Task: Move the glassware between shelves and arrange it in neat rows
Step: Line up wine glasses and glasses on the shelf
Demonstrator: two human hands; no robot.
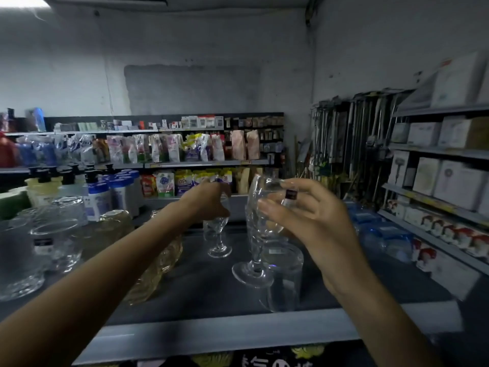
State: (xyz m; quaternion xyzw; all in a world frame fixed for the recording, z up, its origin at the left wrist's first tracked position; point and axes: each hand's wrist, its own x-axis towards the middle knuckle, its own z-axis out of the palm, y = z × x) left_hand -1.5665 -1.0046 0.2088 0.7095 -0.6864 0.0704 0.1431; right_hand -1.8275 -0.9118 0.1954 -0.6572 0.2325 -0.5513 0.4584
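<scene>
The biggest thing here is the dark grey shelf top (206, 287). It runs from side to side in front of the person. On its left side sit round clear glass bowls (57, 245), bunched close together. Next to them, nearer the middle, are yellow bumpy glass pieces (116, 229), also packed close. Near the front edge on the right stands a clear straight drinking glass (284, 282).

Next comes the tall clear stemmed glass (260, 207). The right hand (299, 215) has its fingers and thumb wrapped round the cup part and holds it tight. The glass leans a little. Its round foot is low down, just in front of the drinking glass. I cannot tell if the foot touches the shelf.

Farther back is the small clear stemmed glass (218, 234). It stands straight up with its foot on the shelf. The left hand (203, 202) comes down from above, and its fingers curl over the top of this glass and grip it.

I think the job is only partly done. Both stemmed glasses are at this shelf, but they are apart and do not line up, so there is no neat row here yet. The tall glass needs to go down beside the small one. The bowls and yellow pieces look bunched up too, and may need lining up.

The smallest thing is a dark little sticker (289, 194) on the tall glass, showing between the fingers.
</scene>
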